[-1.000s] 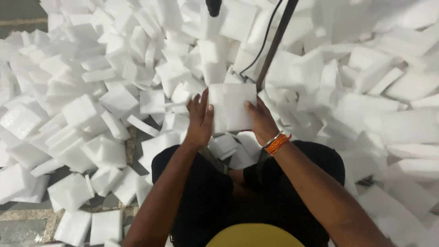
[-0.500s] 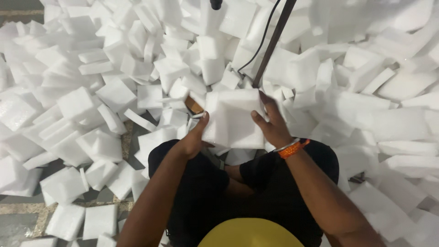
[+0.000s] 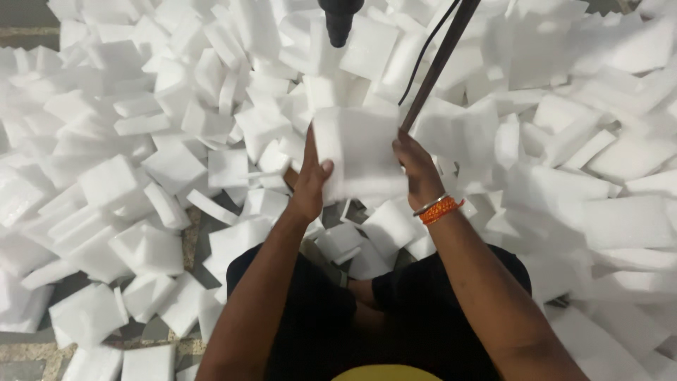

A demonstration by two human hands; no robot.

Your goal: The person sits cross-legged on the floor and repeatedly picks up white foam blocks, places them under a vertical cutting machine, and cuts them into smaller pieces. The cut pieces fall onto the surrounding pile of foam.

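Both hands grip 1 white foam sheet (image 3: 360, 152) above the lap: left hand (image 3: 310, 180) pinching its left edge, right hand (image 3: 417, 169) clasping its right edge, amid piled foam pieces (image 3: 141, 183).

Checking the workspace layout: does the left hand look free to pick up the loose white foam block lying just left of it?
Probably not yet: the left hand grips the white foam sheet together with the right hand. The loose foam block lies close, nothing covering it.
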